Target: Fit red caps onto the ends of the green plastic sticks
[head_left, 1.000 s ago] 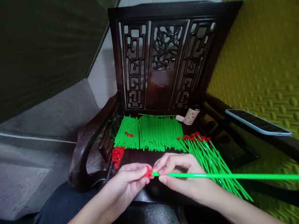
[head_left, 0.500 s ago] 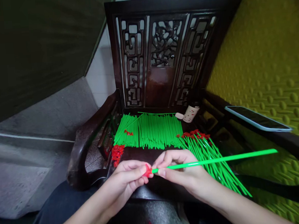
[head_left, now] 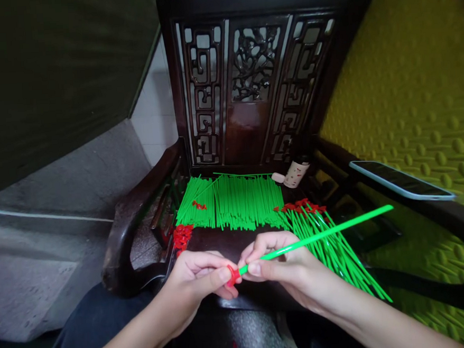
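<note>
My left hand pinches a small red plastic piece, partly hidden by the fingers. My right hand is closed on a green plastic stick near its left end, which meets the red piece. The stick slants up to the right. Beyond my hands, green sticks lie side by side on the chair seat. Several red pieces are heaped at the left of the seat. To the right lies a bundle of green sticks with red pieces at their far ends.
The dark wooden chair has a carved back and armrests on both sides. A phone rests on the right armrest. At the seat's back right are a patterned bottle and a small pale case. A yellow textured surface rises at the right.
The green stick's free right end has swung upward and to the left. Both hands stay together at the red piece, with slightly shifted fingers. The view has moved a little.
</note>
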The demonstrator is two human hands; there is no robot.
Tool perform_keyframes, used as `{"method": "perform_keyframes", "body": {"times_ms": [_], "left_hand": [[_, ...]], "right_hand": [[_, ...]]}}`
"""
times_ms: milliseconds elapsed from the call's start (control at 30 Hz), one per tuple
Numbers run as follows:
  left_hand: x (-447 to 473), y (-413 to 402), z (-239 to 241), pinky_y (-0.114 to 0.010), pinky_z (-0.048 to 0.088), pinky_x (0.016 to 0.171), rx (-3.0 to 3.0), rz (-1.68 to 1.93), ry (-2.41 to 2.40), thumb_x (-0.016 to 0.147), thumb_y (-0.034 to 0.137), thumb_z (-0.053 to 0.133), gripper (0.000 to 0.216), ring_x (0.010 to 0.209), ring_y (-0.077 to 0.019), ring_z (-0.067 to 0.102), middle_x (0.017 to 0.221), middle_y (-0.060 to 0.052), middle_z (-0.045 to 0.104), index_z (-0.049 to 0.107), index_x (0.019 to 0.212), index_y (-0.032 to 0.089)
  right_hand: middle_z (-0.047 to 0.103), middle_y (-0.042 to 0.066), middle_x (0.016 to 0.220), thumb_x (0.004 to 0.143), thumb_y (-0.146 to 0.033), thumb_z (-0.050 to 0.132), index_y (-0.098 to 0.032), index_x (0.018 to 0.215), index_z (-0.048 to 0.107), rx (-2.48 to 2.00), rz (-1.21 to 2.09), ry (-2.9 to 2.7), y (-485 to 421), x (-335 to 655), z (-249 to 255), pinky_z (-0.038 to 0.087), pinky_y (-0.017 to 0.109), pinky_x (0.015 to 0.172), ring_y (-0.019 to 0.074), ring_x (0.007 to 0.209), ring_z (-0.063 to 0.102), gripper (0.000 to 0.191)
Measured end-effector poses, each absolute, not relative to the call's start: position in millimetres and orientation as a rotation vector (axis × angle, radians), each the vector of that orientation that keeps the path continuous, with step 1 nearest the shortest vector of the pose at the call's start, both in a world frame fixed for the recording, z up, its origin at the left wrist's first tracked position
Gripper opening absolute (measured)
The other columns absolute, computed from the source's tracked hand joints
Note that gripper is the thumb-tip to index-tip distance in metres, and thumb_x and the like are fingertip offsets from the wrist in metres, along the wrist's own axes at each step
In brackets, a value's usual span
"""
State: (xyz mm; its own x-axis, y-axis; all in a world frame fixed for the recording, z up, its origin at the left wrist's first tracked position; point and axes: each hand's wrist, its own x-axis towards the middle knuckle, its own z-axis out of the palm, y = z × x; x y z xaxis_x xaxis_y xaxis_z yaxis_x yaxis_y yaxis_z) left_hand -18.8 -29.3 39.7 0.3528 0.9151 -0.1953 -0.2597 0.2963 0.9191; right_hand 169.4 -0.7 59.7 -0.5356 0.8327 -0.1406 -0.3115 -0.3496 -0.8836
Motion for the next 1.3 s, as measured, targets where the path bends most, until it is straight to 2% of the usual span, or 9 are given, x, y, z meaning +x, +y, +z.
{"method": "perform_keyframes", "body": {"times_ms": [233, 400, 600, 667, 767, 900, 1133, 1300], "left_hand": [[-16, -28, 36, -0.019, 0.049, 0.056, 0.976, 0.946, 0.949, 0.075, 0.024, 0.069, 0.013, 0.061, -0.0122, 0.062, 0.072, -0.005, 0.066, 0.075, 0.076, 0.013], [-17, -25, 39, -0.018, 0.049, 0.059, 0.804, 1.025, 0.965, 0.070, 0.024, 0.074, 0.013, 0.062, -0.0107, 0.063, 0.072, -0.005, 0.070, 0.075, 0.079, 0.014], [-22, -23, 40, -0.015, 0.050, 0.063, 0.476, 1.002, 0.777, 0.063, 0.018, 0.079, 0.020, 0.064, -0.0093, 0.064, 0.070, -0.005, 0.071, 0.074, 0.082, 0.013], [-20, -24, 37, -0.012, 0.048, 0.058, 0.483, 0.980, 0.780, 0.063, 0.015, 0.079, 0.017, 0.059, -0.0070, 0.063, 0.067, -0.004, 0.070, 0.074, 0.079, 0.013], [-17, -25, 35, -0.011, 0.045, 0.051, 0.493, 0.965, 0.812, 0.062, 0.015, 0.080, 0.014, 0.054, -0.0056, 0.061, 0.064, -0.003, 0.069, 0.072, 0.073, 0.012], [-15, -25, 32, -0.011, 0.045, 0.048, 0.484, 0.965, 0.842, 0.058, 0.016, 0.082, 0.017, 0.051, -0.0062, 0.060, 0.059, -0.002, 0.067, 0.071, 0.071, 0.012], [-15, -30, 27, -0.013, 0.045, 0.048, 0.436, 0.910, 0.830, 0.056, 0.017, 0.083, 0.020, 0.050, -0.0075, 0.061, 0.060, -0.002, 0.067, 0.069, 0.070, 0.012], [-11, -35, 24, -0.012, 0.045, 0.046, 0.411, 0.850, 0.739, 0.058, 0.017, 0.082, 0.018, 0.049, -0.0074, 0.062, 0.063, -0.004, 0.069, 0.070, 0.070, 0.012]], "right_hand": [[0.072, 0.004, 0.077, 0.064, -0.017, 0.079, -0.015, 0.065, 0.066, -0.877, 1.791, -1.268, 1, 172, 58, 0.053, 0.025, 0.064, 0.0136, 0.069, 0.067, 0.013], [0.072, 0.003, 0.078, 0.070, -0.013, 0.074, -0.018, 0.069, 0.068, -0.778, 1.508, -1.498, 3, 170, 56, 0.054, 0.028, 0.070, 0.0153, 0.076, 0.068, 0.008], [0.071, 0.004, 0.082, 0.071, -0.011, 0.072, -0.020, 0.073, 0.072, -0.768, 1.171, -1.655, -3, 167, 64, 0.054, 0.028, 0.069, 0.0161, 0.076, 0.067, 0.009], [0.068, 0.003, 0.080, 0.068, -0.013, 0.075, -0.020, 0.075, 0.071, -0.824, 1.240, -1.585, -4, 167, 63, 0.054, 0.025, 0.062, 0.0150, 0.073, 0.065, 0.011], [0.063, -0.001, 0.073, 0.066, -0.014, 0.078, -0.019, 0.070, 0.065, -0.817, 1.540, -1.328, -6, 165, 60, 0.050, 0.019, 0.048, 0.0101, 0.058, 0.061, 0.014], [0.060, -0.003, 0.072, 0.066, -0.011, 0.078, -0.016, 0.061, 0.059, -0.709, 1.712, -1.185, -9, 164, 57, 0.053, 0.019, 0.054, 0.0069, 0.055, 0.061, 0.020], [0.058, -0.002, 0.073, 0.070, -0.009, 0.074, -0.016, 0.063, 0.056, -0.628, 1.773, -1.293, -6, 170, 54, 0.055, 0.022, 0.053, 0.0104, 0.058, 0.066, 0.021], [0.060, -0.002, 0.071, 0.064, -0.006, 0.077, -0.014, 0.060, 0.055, -0.611, 1.908, -1.278, -1, 171, 55, 0.055, 0.021, 0.050, 0.0103, 0.056, 0.066, 0.024]]}}
